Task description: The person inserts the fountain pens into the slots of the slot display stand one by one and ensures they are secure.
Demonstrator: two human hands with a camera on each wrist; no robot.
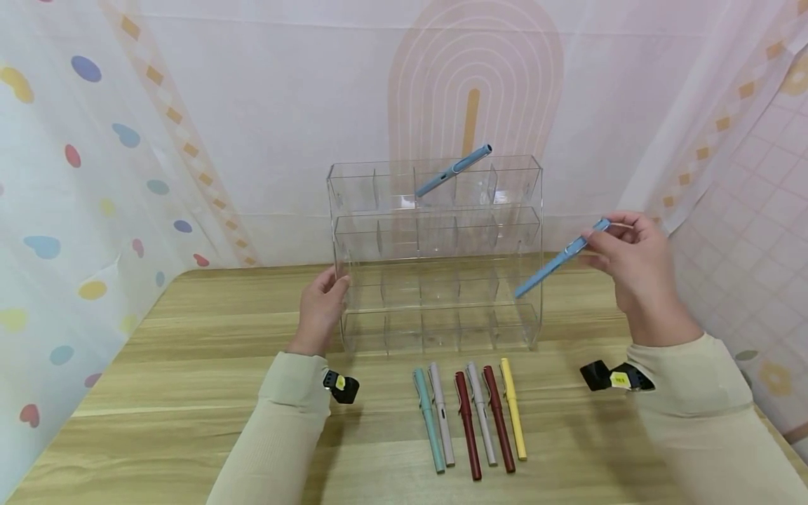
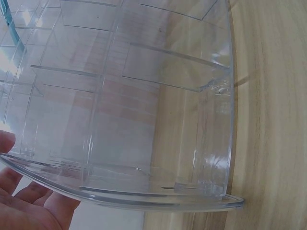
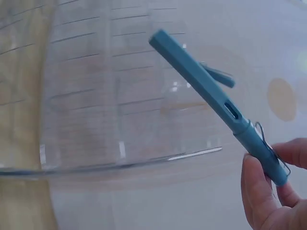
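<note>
A clear acrylic rack, with several tiers split by dividers, stands upright on the table. My left hand grips its left side panel, thumb on one face and fingers behind, as the left wrist view shows. To the right of the rack, my right hand pinches a blue capped pen by its clip end. That pen slants, its other end down and left in front of the rack's right side. Another blue pen leans in the top tier, tilted to the right.
In front of the rack, side by side on the wooden table, lie a teal pen, two pale lilac pens, two dark red pens and a yellow pen. A patterned curtain hangs behind.
</note>
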